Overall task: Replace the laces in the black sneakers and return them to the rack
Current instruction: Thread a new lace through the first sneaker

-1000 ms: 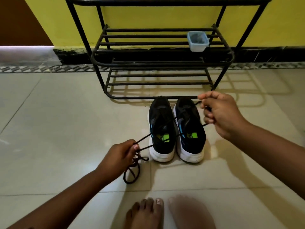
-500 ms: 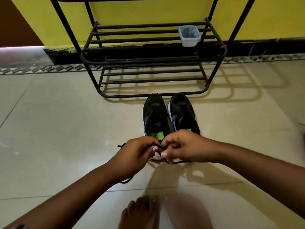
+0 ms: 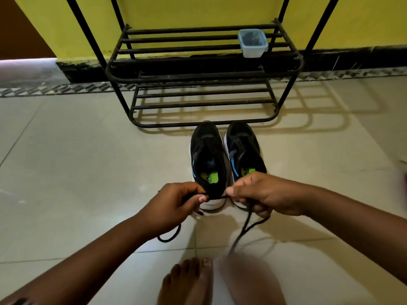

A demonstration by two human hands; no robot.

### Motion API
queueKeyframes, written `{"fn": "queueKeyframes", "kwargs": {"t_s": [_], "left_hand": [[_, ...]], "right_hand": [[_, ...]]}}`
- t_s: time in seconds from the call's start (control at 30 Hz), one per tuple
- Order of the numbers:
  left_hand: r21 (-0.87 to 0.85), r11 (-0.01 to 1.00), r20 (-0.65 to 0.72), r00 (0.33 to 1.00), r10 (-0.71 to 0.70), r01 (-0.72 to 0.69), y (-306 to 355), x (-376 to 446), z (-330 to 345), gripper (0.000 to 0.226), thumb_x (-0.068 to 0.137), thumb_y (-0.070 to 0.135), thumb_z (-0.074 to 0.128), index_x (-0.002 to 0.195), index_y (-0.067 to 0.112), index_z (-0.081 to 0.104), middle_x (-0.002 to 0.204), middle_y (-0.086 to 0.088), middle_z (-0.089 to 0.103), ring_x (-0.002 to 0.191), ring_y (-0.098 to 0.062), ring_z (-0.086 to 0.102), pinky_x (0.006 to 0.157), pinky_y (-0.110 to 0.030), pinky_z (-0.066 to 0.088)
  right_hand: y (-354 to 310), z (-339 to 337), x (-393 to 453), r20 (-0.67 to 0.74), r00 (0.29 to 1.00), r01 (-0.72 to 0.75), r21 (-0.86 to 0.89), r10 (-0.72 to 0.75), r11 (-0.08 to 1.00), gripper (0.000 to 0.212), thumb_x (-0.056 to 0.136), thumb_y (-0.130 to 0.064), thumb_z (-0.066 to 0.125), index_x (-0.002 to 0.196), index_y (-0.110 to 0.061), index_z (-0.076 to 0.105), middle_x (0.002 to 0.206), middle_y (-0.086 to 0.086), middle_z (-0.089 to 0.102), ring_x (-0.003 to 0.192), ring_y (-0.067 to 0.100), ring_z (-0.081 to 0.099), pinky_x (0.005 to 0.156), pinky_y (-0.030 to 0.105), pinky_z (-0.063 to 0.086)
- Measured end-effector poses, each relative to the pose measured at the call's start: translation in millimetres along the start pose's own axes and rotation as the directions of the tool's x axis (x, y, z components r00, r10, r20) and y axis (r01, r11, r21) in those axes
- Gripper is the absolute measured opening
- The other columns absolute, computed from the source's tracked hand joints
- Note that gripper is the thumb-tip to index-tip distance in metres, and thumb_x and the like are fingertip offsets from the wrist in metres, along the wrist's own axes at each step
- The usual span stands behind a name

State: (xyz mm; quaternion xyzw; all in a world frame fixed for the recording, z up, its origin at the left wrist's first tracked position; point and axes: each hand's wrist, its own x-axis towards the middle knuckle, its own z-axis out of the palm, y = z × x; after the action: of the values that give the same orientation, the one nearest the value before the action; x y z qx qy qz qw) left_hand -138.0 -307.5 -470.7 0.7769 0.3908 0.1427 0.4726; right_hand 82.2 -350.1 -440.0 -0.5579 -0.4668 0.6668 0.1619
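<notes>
My two bare feet (image 3: 187,280) are standing at the near edge of the tiled floor (image 3: 66,172). Just beyond them I am holding one black lace (image 3: 217,197) between both hands. My left hand (image 3: 174,205) is pinching it between thumb and curled fingers, with a loop of it hanging down below toward the floor. My right hand (image 3: 264,194) is pinching the other part, fingers curled round it, and two strands are trailing down from it toward my feet. A short stretch of the lace is running taut between the two hands, just in front of the heels of the shoes.

Past my hands the two black sneakers (image 3: 208,164) are sitting side by side on the floor, touching, toes pointing away from me toward the rack (image 3: 202,71). The eyelets on both look bare as far as I can tell, so I am judging the lacing as hardly begun: the lace is in hand and neither shoe is threaded yet. Threading both shoes and lifting the pair onto a shelf are all left to do.

Farther off the one black metal rack is standing against the yellow wall (image 3: 198,9), with two barred shelves fully showing. One small clear tub (image 3: 253,42) is sitting on the right of the upper one. By count: one lace that I can see, two sneakers, one rack, one tub.
</notes>
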Motion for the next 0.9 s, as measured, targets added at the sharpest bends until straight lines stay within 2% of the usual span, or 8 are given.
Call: {"fn": "queueKeyframes", "kwargs": {"t_s": [0.13,0.3,0.43,0.53,0.73,0.8,0.83,0.9], "left_hand": [[0.262,0.964,0.039,0.997,-0.067,0.054,-29,-6,-11,0.028,0.096,0.022,0.052,0.075,0.041,0.053,0.063,0.011,0.058,0.063,-0.005,0.056,0.062,-0.019,0.043],[0.446,0.877,0.005,0.979,-0.202,0.179,-58,-14,-22,0.02,0.096,0.025,0.05,0.08,0.029,0.061,0.077,0.007,0.064,0.076,-0.012,0.061,0.071,-0.031,0.048],[0.758,0.613,-0.042,0.955,-0.295,0.223,-69,-11,-31,0.02,0.096,0.023,0.042,0.101,0.032,0.059,0.1,0.009,0.067,0.098,-0.015,0.061,0.082,-0.028,0.043],[0.78,0.522,-0.099,0.893,-0.439,0.344,-79,-13,-45,0.018,0.096,0.026,0.041,0.102,0.03,0.058,0.097,0.007,0.066,0.097,-0.016,0.06,0.081,-0.029,0.041],[0.501,0.774,-0.045,0.904,-0.425,0.389,-69,-12,-33,0.018,0.096,0.023,0.049,0.089,0.019,0.065,0.085,0.0,0.068,0.083,-0.018,0.063,0.076,-0.03,0.049],[0.392,0.854,0.028,0.924,-0.382,0.341,-59,-10,-25,0.02,0.095,0.011,0.048,0.094,0.017,0.067,0.083,0.011,0.067,0.08,-0.006,0.061,0.076,-0.021,0.046],[0.363,0.872,0.058,0.926,-0.372,0.328,-55,-9,-21,0.022,0.094,0.007,0.048,0.096,0.017,0.068,0.076,0.016,0.066,0.075,0.002,0.06,0.072,-0.014,0.044],[0.352,0.886,0.083,0.932,-0.352,0.303,-49,-7,-16,0.022,0.092,0.005,0.051,0.096,0.018,0.069,0.067,0.023,0.062,0.068,0.012,0.057,0.064,-0.003,0.039]], "right_hand": [[-5,-22,-6,-0.111,0.994,0.0,0.026,0.003,1.0,0.042,0.098,-0.028,0.044,0.059,-0.02,0.032,0.055,-0.003,0.022,0.048,0.011,0.013,0.044,0.021,0.012],[-1,-36,-10,-0.103,0.994,-0.048,-0.087,0.039,0.995,0.042,0.098,-0.026,0.045,0.058,-0.019,0.035,0.054,-0.003,0.027,0.051,0.014,0.016,0.047,0.027,0.013],[1,-41,-12,-0.063,0.995,-0.086,-0.155,0.077,0.984,0.041,0.097,-0.024,0.046,0.058,-0.016,0.036,0.054,-0.001,0.029,0.048,0.013,0.019,0.047,0.027,0.017],[5,-53,-14,-0.04,0.993,-0.119,-0.135,0.115,0.984,0.043,0.097,-0.022,0.047,0.056,-0.017,0.036,0.054,-0.001,0.028,0.047,0.013,0.017,0.047,0.026,0.016],[37,-67,-9,-0.157,0.93,-0.36,-0.562,0.332,0.745,0.036,0.093,-0.031,0.054,0.062,-0.014,0.047,0.059,0.001,0.048,0.048,0.014,0.039,0.048,0.024,0.033],[59,-48,4,-0.271,0.932,-0.362,-0.719,0.241,0.593,0.033,0.094,-0.035,0.05,0.067,-0.016,0.049,0.068,0.002,0.056,0.055,0.014,0.047,0.057,0.03,0.046],[77,-29,-2,-0.419,0.9,-0.398,-0.674,0.121,0.623,0.024,0.093,-0.032,0.047,0.074,-0.017,0.05,0.075,0.002,0.06,0.058,0.015,0.053,0.061,0.035,0.05],[134,49,-2,-0.369,0.922,-0.344,-0.647,0.115,0.68,0.017,0.082,-0.03,0.043,0.092,-0.021,0.053,0.085,0.004,0.066,0.065,0.024,0.063,0.057,0.04,0.051]]}}
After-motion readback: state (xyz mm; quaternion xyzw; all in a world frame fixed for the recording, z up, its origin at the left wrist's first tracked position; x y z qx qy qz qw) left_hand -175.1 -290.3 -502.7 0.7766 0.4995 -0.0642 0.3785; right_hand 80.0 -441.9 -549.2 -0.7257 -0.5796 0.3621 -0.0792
